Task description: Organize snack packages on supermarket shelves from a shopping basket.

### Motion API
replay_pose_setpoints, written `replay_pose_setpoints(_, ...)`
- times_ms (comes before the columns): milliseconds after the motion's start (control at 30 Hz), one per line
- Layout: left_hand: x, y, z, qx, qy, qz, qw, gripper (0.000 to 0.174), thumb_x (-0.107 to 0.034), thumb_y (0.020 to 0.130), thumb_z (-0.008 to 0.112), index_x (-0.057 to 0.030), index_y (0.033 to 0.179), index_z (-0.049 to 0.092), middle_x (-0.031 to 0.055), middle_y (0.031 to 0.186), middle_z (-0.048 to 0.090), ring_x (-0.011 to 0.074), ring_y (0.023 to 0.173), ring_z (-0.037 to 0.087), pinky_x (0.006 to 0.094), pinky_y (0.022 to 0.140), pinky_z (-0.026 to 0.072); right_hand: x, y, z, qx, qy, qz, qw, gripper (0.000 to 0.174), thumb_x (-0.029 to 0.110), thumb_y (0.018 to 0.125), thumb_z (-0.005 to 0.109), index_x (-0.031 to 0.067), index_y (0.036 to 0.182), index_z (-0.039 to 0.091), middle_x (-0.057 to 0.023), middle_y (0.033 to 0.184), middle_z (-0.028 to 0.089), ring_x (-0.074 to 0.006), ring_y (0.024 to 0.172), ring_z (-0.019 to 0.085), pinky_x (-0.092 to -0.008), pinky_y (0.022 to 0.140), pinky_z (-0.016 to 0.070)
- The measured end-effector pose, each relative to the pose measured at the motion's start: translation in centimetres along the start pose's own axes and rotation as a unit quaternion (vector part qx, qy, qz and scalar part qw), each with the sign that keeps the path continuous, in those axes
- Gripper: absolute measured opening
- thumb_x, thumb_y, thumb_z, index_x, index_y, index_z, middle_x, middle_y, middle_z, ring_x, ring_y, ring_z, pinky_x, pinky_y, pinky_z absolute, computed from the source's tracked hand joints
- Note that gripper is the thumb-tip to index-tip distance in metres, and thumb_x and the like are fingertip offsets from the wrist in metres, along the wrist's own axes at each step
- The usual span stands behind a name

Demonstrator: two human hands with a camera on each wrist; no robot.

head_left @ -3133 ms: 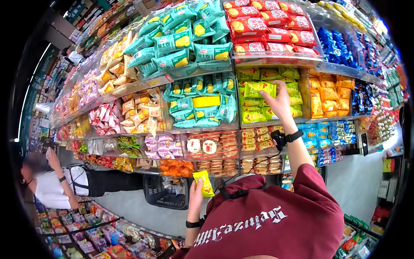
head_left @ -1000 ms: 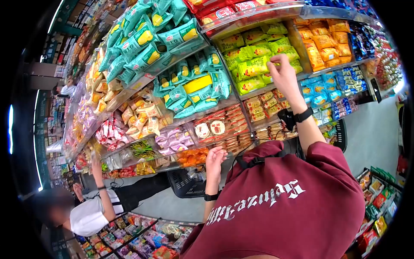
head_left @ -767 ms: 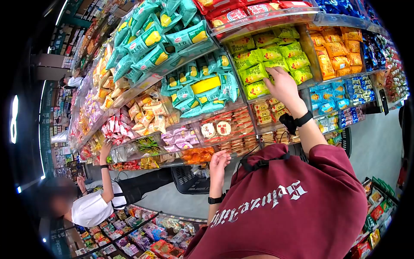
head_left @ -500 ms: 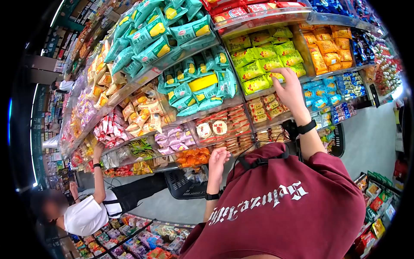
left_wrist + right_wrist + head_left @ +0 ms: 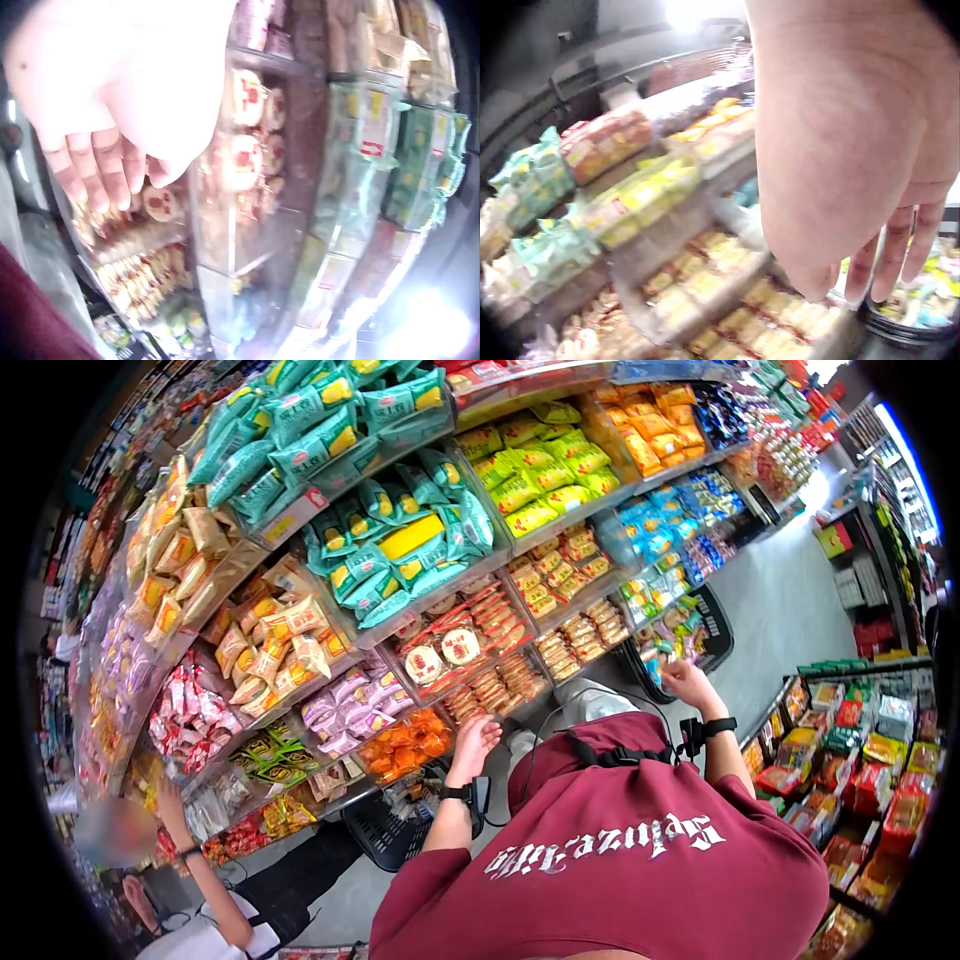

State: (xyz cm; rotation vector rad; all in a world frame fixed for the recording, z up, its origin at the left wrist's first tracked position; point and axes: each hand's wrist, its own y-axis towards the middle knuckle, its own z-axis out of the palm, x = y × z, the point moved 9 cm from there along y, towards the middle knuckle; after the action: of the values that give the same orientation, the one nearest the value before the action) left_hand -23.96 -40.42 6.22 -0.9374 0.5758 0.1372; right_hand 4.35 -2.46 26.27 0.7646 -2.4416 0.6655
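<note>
My left hand (image 5: pixel 475 748) holds nothing, its fingers loosely bent below the shelf of packets of round crackers (image 5: pixel 460 647). In the left wrist view its fingers (image 5: pixel 109 176) hang relaxed in front of those packets. My right hand (image 5: pixel 690 685) hangs low, beside a black basket (image 5: pixel 722 622) of colourful packs. The right wrist view shows its loosely curved fingers (image 5: pixel 891 255) with nothing between them, overlapping the basket's contents. Up on the shelf, yellow-green snack packets (image 5: pixel 545 485) lie in rows in their clear bin.
Clear bins of teal packets (image 5: pixel 365 585), orange packets (image 5: pixel 655 440) and small wrapped biscuits (image 5: pixel 585 638) fill the tiered display. A second black basket (image 5: pixel 375 835) stands on the floor at left, near another person reaching to the shelf. Another rack (image 5: pixel 850 760) stands at right.
About three seconds ago each hand held a yellow packet; both hands are empty now. My right hand has left the yellow-green bin and dropped toward the right basket. The head view has turned.
</note>
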Motion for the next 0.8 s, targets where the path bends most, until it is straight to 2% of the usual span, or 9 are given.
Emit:
replay_pose_setpoints(67,1.7,1.1,-2.4,-0.026,-0.003,-0.021,0.999,0.02,-0.026,0.102,0.064,-0.0098,0.114,0.066,0.0048,0.097,0.073,0.0177,0.087,0.073,0.0316,0.075,0.0581,-5.1,-2.2,1.2,-0.04,0.023,-0.033,0.998,0.02,0.017,0.093,0.065,-0.0015,0.098,0.068,-0.0127,0.08,0.072,-0.0294,0.073,0.071,-0.0433,0.068,0.0557)
replay_pose_setpoints(133,6.5,1.6,-8.8,-0.115,0.08,-0.107,0.984,0.022,-0.027,0.098,0.066,-0.0099,0.112,0.066,0.0048,0.094,0.073,0.0184,0.084,0.073,0.0341,0.07,0.0587,-16.2,-13.8,5.3,-0.002,0.358,0.369,0.858,0.017,0.018,0.09,0.068,0.0041,0.099,0.065,-0.0079,0.076,0.064,-0.0254,0.072,0.064,-0.0417,0.064,0.0518)
replay_pose_setpoints(200,10.9,3.3,-14.0,-0.152,0.108,-0.118,0.975,0.019,-0.025,0.094,0.066,-0.0084,0.103,0.066,0.0071,0.089,0.074,0.0225,0.075,0.072,0.0365,0.063,0.0575,-25.9,-17.8,10.5,0.088,0.553,0.291,0.776,0.017,0.02,0.092,0.068,0.0077,0.102,0.064,-0.0057,0.075,0.061,-0.0262,0.069,0.062,-0.0421,0.061,0.0498)
replay_pose_setpoints(267,14.4,4.3,-18.3,-0.178,0.128,-0.145,0.965,0.02,-0.018,0.087,0.066,0.0005,0.096,0.065,0.0138,0.086,0.073,0.0279,0.07,0.071,0.0406,0.059,0.0575,-29.4,-24.5,13.5,0.11,0.598,0.394,0.689,0.019,0.026,0.096,0.067,0.0077,0.1,0.067,-0.0075,0.078,0.064,-0.0276,0.071,0.064,-0.0439,0.065,0.0517)
replay_pose_setpoints(333,19.9,1.3,-22.2,-0.246,0.209,-0.2,0.925,0.023,-0.013,0.089,0.061,0.0078,0.099,0.061,0.0193,0.086,0.07,0.0332,0.068,0.069,0.045,0.062,0.059,-30.2,-28.2,12.1,0.014,0.218,0.217,0.951,0.021,0.025,0.096,0.067,0.0044,0.095,0.071,-0.0084,0.087,0.069,-0.0241,0.081,0.069,-0.0398,0.072,0.0551)
replay_pose_setpoints(400,17.3,-2.1,-18.0,-0.293,0.137,-0.195,0.926,0.022,-0.012,0.091,0.059,0.0071,0.101,0.058,0.0185,0.086,0.068,0.0318,0.067,0.067,0.044,0.06,0.0575,-28.7,-29.9,12.7,0.023,0.291,0.426,0.857,0.014,0.005,0.094,0.054,0.0007,0.093,0.067,-0.0116,0.091,0.07,-0.0234,0.093,0.068,-0.033,0.068,0.0534)
replay_pose_setpoints(500,16.7,-2.8,-14.4,-0.212,0.153,-0.184,0.947,0.02,-0.012,0.092,0.059,0.0057,0.102,0.056,0.0175,0.086,0.066,0.0297,0.065,0.065,0.0423,0.057,0.0553,-33.9,-28.0,17.4,0.047,0.515,0.435,0.738,0.013,0.009,0.094,0.058,0.0003,0.097,0.068,-0.0092,0.09,0.07,-0.0235,0.086,0.069,-0.0338,0.067,0.0538)
replay_pose_setpoints(567,17.3,-2.1,-12.8,-0.219,0.144,-0.183,0.947,0.019,-0.014,0.093,0.061,0.0019,0.102,0.059,0.0154,0.086,0.068,0.0279,0.065,0.065,0.0408,0.057,0.0541,-31.0,-25.2,12.5,0.008,0.461,0.393,0.796,0.015,0.016,0.091,0.066,0.001,0.093,0.066,-0.0065,0.082,0.067,-0.0167,0.065,0.063,-0.0336,0.057,0.0505)
replay_pose_setpoints(800,15.1,1.7,-2.2,-0.141,0.302,-0.074,0.94,0.013,-0.02,0.099,0.062,-0.0078,0.103,0.065,0.0061,0.084,0.071,0.0163,0.065,0.068,0.0292,0.056,0.0558,-33.9,-18.3,4.0,-0.004,0.321,0.323,0.89,0.024,0.017,0.091,0.067,0.0024,0.11,0.069,-0.0064,0.094,0.074,-0.0154,0.078,0.07,-0.0303,0.069,0.0564)
